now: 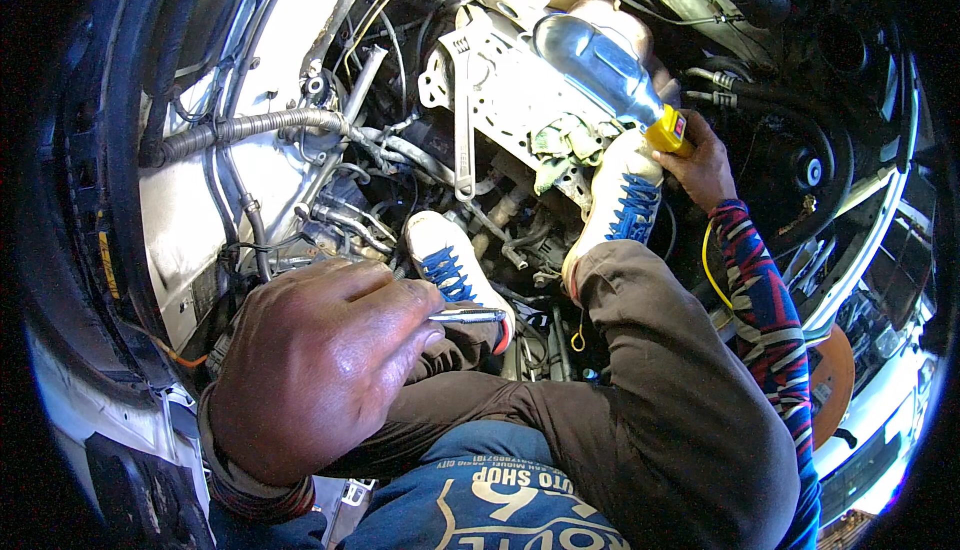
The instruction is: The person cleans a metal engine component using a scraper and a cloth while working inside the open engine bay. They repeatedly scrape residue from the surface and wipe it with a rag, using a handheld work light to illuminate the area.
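Observation:
Large in the lower left, my left hand (325, 355) is closed around a slim silver metal tool (468, 316). Only its shiny end shows past the fingers, so its kind is unclear. On the far right side my right hand (708, 165) grips the yellow handle of a work light (600, 68) with a blue-silver hood. The light lies over a bright perforated metal plate (492, 80). An adjustable wrench (464, 120) rests on that plate at its left. A pale green rag (570, 148) is bunched beside the light and my right shoe.
My two white shoes with blue laces (447, 268) stand amid the engine bay's parts. A ribbed hose (250, 130) runs across the left. Black hoses (800, 110) and a yellow cable (712, 268) are near my right arm. An orange-brown disc (832, 385) sits at the lower right.

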Demonstrator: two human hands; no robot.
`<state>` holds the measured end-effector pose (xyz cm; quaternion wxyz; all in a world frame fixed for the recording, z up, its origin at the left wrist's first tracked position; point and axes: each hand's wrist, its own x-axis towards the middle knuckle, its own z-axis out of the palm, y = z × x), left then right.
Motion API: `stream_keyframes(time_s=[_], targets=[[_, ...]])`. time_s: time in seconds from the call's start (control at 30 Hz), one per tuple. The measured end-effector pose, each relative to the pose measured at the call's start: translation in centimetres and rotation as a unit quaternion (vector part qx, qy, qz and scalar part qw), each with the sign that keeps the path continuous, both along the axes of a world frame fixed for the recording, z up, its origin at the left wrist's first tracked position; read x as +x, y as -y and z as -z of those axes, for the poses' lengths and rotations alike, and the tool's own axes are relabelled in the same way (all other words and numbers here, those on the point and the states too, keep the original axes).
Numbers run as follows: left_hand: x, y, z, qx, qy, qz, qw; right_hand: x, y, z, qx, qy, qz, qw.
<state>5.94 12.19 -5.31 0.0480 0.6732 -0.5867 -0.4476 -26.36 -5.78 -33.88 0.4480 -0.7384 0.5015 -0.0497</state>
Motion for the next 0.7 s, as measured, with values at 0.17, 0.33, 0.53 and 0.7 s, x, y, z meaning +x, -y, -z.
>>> stream_keyframes(time_s=[0.17,0.33,0.53,0.7], targets=[[0.0,-0.1,0.1,0.007,0.012,0.011,1.0,-0.1,-0.1,0.3,0.003,0.013,0.005,1.0],[0.1,-0.1,0.2,-0.003,0.002,0.005,1.0,-0.3,-0.1,0.4,0.006,-0.004,0.007,1.0],[0.0,0.0,0.0,-0.002,0.017,0.007,1.0,-0.1,-0.1,0.5,0.031,0.045,0.019,0.998],[0.0,-0.4,-0.2,-0.024,0.053,0.007,0.998,-0.1,-1.4,0.9,-0.143,-0.007,0.006,0.99]])
